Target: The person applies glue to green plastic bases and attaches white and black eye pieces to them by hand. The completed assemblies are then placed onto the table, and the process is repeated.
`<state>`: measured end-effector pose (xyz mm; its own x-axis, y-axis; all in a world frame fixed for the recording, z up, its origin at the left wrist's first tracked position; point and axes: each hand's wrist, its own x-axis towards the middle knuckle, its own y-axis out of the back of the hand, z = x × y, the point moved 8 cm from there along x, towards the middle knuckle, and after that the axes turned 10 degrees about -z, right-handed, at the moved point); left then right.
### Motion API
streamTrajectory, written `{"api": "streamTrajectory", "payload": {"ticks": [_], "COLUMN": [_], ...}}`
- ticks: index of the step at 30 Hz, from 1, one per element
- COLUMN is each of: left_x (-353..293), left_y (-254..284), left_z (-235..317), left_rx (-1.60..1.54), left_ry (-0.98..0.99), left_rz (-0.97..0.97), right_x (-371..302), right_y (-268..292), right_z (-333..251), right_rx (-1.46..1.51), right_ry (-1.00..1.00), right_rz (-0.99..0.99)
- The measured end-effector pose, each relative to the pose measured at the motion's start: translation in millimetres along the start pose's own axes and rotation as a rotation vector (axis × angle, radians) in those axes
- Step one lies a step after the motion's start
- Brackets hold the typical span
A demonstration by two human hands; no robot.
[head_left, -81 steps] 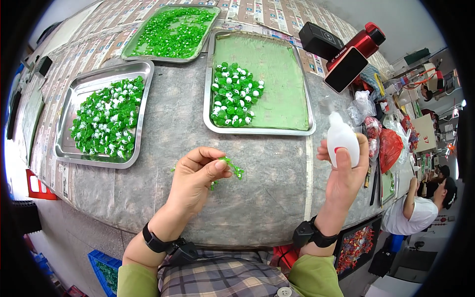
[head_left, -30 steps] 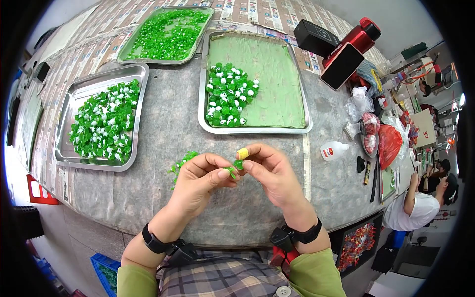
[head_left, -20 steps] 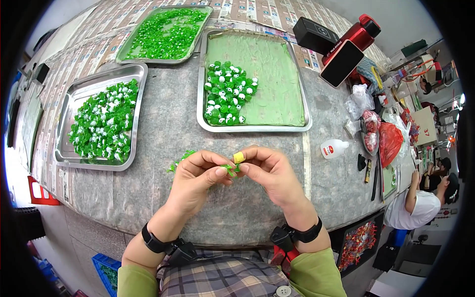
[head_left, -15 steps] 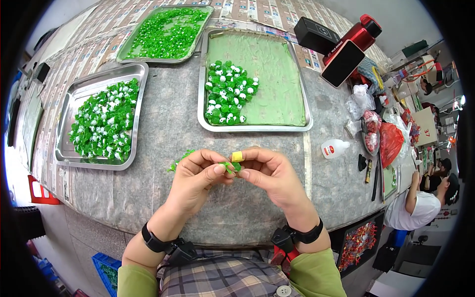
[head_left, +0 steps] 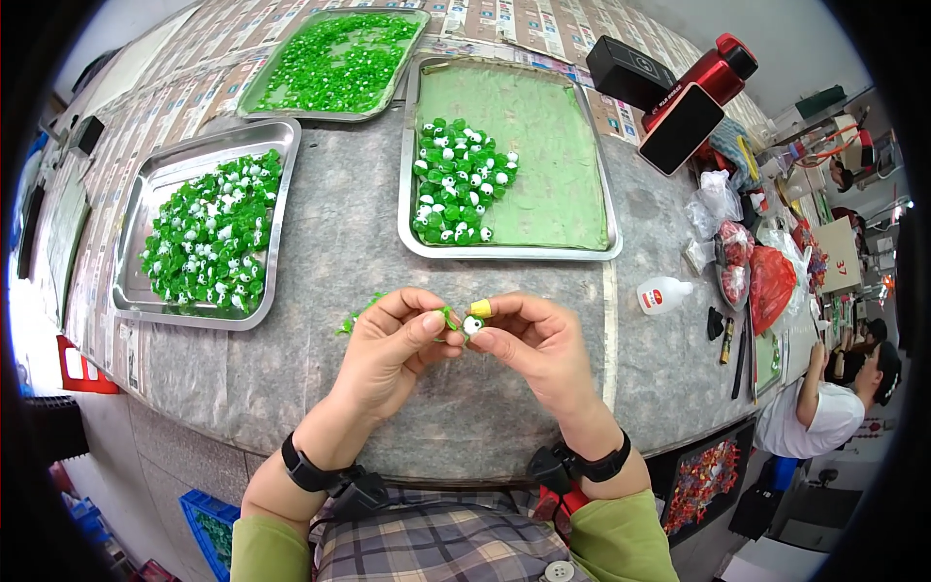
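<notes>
Over the grey table covering, my two hands meet at the fingertips. My left hand (head_left: 380, 351) pinches a small green plastic piece (head_left: 448, 318) between thumb and forefinger. Between the thumb and forefinger of my right hand (head_left: 545, 351) is a small white eyeball piece with a black pupil (head_left: 472, 325) and some green at its edge. The two pieces are close together; whether they touch I cannot tell. Yellow tape (head_left: 480, 307) wraps my right forefinger. Loose green pieces (head_left: 357, 315) lie beside my left hand, partly hidden by it.
A metal tray (head_left: 287, 209) of green-and-white eye pieces stands left. A green-lined tray (head_left: 558, 165) ahead holds more at its left. Another tray (head_left: 423, 31) of green pieces is farther back. At right are a white bottle (head_left: 663, 295), a phone (head_left: 681, 129), a red flask (head_left: 716, 70) and bags.
The piece in my right hand now shows its white face and black pupil, where mostly green showed before. My hands have drawn slightly apart. The whole view has shifted a little.
</notes>
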<state>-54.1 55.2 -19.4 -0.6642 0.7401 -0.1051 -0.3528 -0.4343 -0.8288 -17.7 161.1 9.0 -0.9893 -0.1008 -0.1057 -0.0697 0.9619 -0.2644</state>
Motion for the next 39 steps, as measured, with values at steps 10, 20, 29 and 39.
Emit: {"api": "streamTrajectory", "payload": {"ticks": [10, 20, 29, 39], "left_x": [-3, -10, -13, -17], "left_y": [3, -28, -45, 14], "left_z": [8, 38, 41, 73], "left_rx": [0.338, 1.225, 1.443, 0.426], "left_ry": [-0.084, -0.379, -0.498, -0.599], "left_rz": [0.086, 0.028, -0.041, 0.181], "right_x": [0, 1, 2, 6], "right_y": [-1, 0, -2, 21], "right_z": [-9, 4, 9, -12], "right_rx": [0.002, 0.098, 0.080, -0.566], "right_ry": [0.074, -0.059, -0.111, 0.034], "right_rz": [0.033, -0.004, -0.093, 0.101]}}
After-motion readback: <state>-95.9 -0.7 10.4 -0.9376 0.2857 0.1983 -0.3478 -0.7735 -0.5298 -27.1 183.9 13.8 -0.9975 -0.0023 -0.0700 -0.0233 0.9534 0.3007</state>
